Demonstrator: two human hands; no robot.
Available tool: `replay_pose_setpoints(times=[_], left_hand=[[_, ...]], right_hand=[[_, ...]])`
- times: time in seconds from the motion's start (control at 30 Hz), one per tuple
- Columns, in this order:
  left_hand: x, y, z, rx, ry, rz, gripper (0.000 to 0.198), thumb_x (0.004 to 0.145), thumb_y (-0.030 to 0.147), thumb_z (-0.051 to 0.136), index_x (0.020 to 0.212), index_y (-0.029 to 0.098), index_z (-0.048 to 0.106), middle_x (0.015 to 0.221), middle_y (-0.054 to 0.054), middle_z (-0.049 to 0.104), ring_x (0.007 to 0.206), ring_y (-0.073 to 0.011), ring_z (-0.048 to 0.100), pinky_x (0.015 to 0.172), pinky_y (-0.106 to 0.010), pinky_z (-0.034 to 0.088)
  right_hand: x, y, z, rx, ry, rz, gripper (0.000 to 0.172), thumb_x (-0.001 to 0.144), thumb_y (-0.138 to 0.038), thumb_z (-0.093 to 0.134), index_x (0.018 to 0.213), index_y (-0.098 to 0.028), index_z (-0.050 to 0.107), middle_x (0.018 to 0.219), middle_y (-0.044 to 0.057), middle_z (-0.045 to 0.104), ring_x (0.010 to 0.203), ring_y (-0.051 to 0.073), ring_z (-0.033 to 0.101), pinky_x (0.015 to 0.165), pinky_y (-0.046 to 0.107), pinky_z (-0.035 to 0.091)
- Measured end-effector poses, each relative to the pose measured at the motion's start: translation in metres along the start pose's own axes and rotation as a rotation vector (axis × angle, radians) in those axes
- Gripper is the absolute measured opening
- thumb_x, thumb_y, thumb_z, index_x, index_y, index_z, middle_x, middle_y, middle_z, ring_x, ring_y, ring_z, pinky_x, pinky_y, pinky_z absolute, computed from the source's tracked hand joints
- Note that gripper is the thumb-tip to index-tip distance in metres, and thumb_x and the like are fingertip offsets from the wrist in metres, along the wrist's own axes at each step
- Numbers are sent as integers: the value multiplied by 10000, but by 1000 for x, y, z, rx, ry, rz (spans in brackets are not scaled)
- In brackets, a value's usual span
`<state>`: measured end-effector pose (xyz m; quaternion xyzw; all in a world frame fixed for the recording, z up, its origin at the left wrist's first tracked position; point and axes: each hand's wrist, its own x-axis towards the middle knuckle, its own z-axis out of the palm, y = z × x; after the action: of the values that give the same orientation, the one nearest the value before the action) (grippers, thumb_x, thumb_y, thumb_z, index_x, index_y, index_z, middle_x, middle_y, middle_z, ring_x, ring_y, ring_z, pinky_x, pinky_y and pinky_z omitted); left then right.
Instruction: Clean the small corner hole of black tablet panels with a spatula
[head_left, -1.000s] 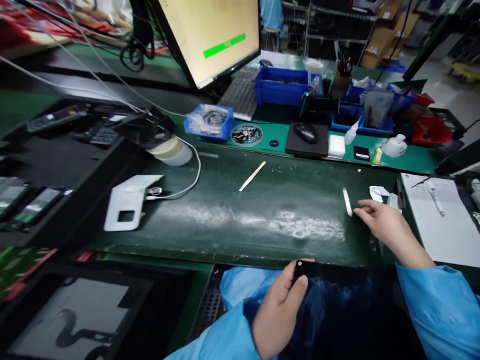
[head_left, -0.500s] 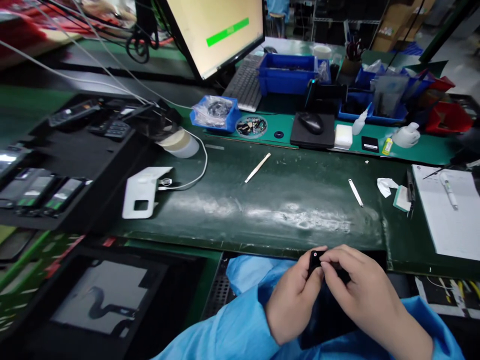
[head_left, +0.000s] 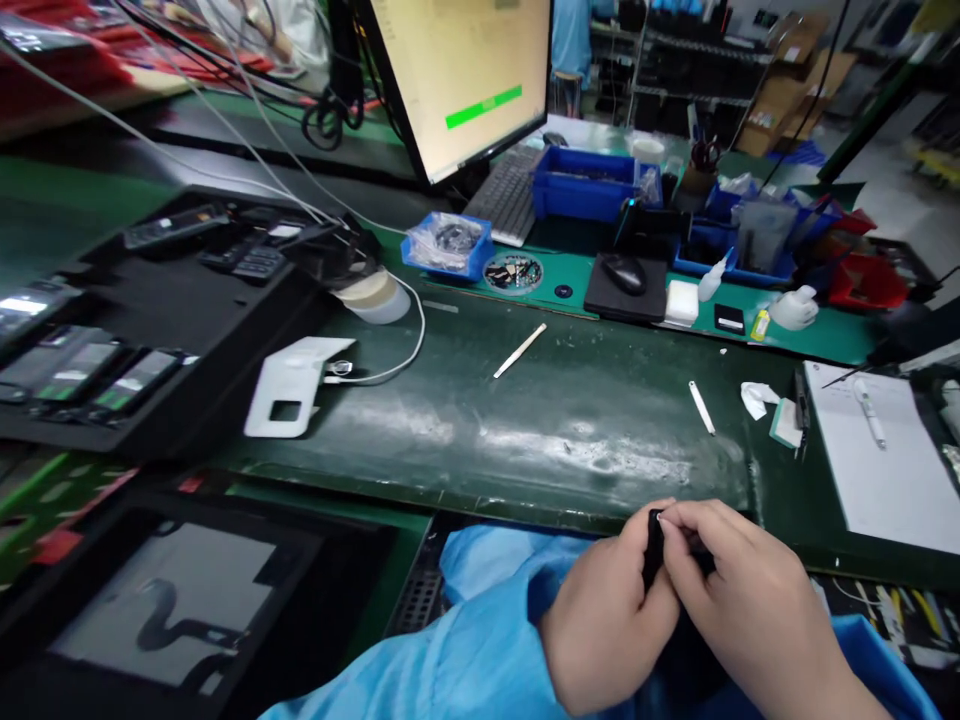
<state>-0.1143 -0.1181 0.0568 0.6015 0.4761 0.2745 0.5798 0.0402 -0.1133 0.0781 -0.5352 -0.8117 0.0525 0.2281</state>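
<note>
My left hand (head_left: 611, 620) is closed around a small black device (head_left: 654, 548), low in the view at the bench's front edge. Only the device's upper end shows between the fingers; the rest is hidden. My right hand (head_left: 754, 595) meets the left one, its thumb and index finger pinched at the top of that same device. Whether a separate small part sits in this pinch cannot be made out. Both hands are over my lap, in blue sleeves.
On the green bench (head_left: 450, 460) lie two pale sticks (head_left: 520, 350) (head_left: 702, 407) and a white bracket (head_left: 281, 390) with a cable. Black trays (head_left: 150, 300) holding devices stand left. Behind are a monitor (head_left: 465, 70), blue bins (head_left: 585, 185) and a mouse (head_left: 625, 274). Paper (head_left: 885, 450) lies right.
The camera view has shifted slightly. A small light round spot visible on the device's end before is now mostly covered by my right fingertips. Both hands stay together on the device.
</note>
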Motion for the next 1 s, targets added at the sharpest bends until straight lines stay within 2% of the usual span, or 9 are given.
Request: replay_pose_setpoints(times=[0.2,0.37,0.63,0.77,1.0], left_hand=[[18,36,-5,229,32,171,525,991,302,426,1497,191,513,1233,-147,776,1094,-388,759,955,-577,599],[27,61,-16,392,74,243,548,999,302,396,1528,189,481,1156,-152,801,1032,-395,781,868,-577,635],[34,70,-27,699,235,419,563,983,231,374,1516,89,487,1047,-152,821,807,-356,808,679,-495,662],[36,73,-31,820,288,459,561,966,194,372,1485,27,505,994,-165,826,768,-342,810,636,-464,657],[33,72,-33,885,354,538,517,949,164,406,1431,39,545,961,-134,835,726,-278,811,592,-349,626]], right_hand=[[19,0,-36,-53,182,-12,154,1048,-250,522,996,-265,666,893,-56,749,784,100,739,739,204,548],[34,-3,-48,-16,313,-16,141,1052,-266,539,1013,-273,674,920,-70,752,811,67,731,768,141,523],[50,-11,-48,93,461,-35,136,1046,-232,543,1007,-274,667,910,-65,747,808,76,728,770,159,524],[56,-13,-46,146,502,-33,162,1039,-218,538,955,-257,670,857,-57,733,754,79,715,712,173,526],[57,-16,-47,187,525,14,204,1012,-218,523,893,-250,686,784,-62,707,682,91,693,643,207,524]])
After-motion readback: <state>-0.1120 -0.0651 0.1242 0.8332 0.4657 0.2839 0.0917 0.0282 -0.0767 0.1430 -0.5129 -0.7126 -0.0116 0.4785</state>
